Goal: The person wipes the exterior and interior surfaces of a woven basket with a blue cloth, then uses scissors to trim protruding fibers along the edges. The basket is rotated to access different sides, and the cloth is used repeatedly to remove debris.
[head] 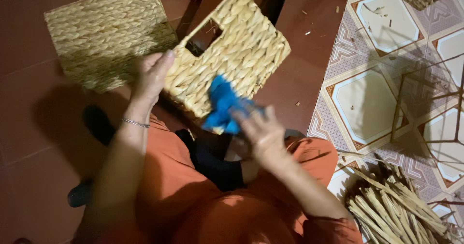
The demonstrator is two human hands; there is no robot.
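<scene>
Hands first: left hand (152, 74) grips the near edge of a woven basket (237, 55), propping it tilted off the lap so its side faces up. Right hand (263, 133) is closed on a blue cloth (223, 106), pressed vs. the weave at approx. 6 o'clock of that side. Basket sits centre frame, pale straw, thick braided rows, rectangular handle cut-out near the top edge. Second basket (108, 36) lies at 10 o'clock on red floor; bundle of reeds (396, 207) at 4 o'clock, on patterned tiles (367, 103).
</scene>
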